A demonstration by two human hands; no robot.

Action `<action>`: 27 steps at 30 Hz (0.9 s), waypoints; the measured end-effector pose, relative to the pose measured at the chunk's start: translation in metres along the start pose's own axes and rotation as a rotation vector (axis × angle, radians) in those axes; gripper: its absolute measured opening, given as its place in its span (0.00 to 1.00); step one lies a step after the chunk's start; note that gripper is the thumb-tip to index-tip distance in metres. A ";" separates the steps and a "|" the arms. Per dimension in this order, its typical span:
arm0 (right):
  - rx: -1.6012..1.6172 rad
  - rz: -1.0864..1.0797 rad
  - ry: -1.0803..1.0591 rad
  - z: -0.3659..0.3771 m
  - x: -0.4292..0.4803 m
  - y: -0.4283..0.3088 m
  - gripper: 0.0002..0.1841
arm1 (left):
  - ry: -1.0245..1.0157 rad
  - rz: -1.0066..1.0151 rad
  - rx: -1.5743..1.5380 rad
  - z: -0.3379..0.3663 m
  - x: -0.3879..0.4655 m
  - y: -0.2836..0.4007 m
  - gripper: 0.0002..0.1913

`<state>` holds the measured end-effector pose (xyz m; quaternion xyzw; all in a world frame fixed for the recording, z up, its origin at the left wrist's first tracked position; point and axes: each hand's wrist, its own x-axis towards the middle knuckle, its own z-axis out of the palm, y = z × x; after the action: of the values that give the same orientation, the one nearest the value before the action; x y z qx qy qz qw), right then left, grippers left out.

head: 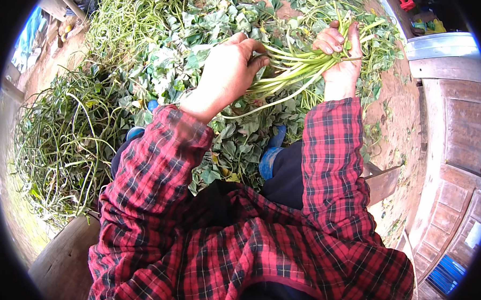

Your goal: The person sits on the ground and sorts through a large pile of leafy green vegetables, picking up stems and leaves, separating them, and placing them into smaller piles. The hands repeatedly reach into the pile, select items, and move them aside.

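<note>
A bundle of long green leafy-plant stems point(297, 63) stretches between my hands, above the pile. My right hand point(341, 51) is closed around its thick end, with stem tips sticking out above the fist. At the bundle's looser left end is my left hand point(237, 65), its thumb and fingertips pinched near the stems; whether it grips any is hard to tell. Below both hands lies a pile of cut green leaves point(239, 130).
Heaped stems point(63, 137) lie at the left, more stems point(134, 22) at the top. Blue footwear point(268, 163) stands among the leaves. A wooden log point(68, 254) is at lower left, a wooden board point(383, 184) at right, beside a panelled wooden structure point(465, 128). A red plastic stool point(404, 1) is farther off.
</note>
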<state>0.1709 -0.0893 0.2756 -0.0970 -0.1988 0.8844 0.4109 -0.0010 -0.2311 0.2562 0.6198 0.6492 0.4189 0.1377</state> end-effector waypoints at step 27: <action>0.090 0.018 -0.080 0.005 -0.002 -0.005 0.21 | 0.587 -0.781 -1.129 -0.070 0.021 -0.022 0.13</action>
<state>0.1739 -0.0896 0.2823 -0.0449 -0.1743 0.8992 0.3988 -0.0694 -0.2350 0.2907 0.0418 0.5184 0.7573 0.3948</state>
